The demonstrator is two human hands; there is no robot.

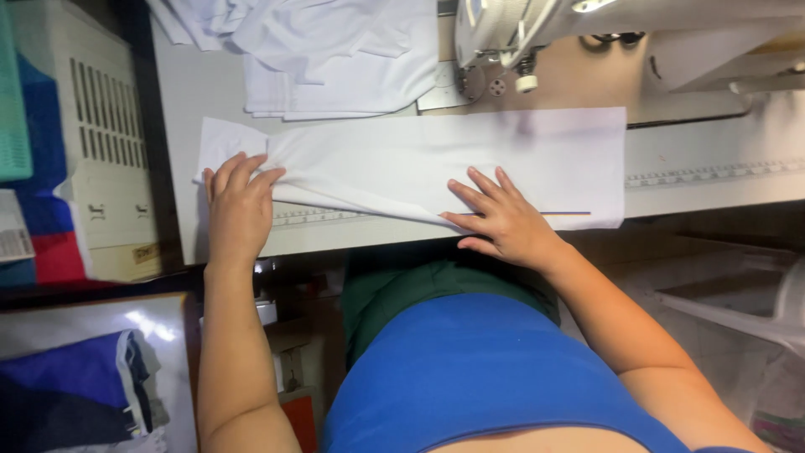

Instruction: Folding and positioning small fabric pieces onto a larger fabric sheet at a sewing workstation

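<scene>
A long folded piece of white fabric point(470, 155) lies flat along the front of a white sewing table point(713, 180). My left hand point(237, 205) presses down on its left end, fingers spread over a bunched fold. My right hand point(501, 220) rests flat on the fabric's lower edge near the middle, fingers apart. Neither hand grips the cloth; both hold it down against the table.
A sewing machine point(520, 33) stands at the back, just beyond the fabric. A pile of white fabric pieces point(327, 54) lies at the back left. A white slotted crate point(101, 143) stands to the left, and a box with blue cloth point(80, 377) sits lower left.
</scene>
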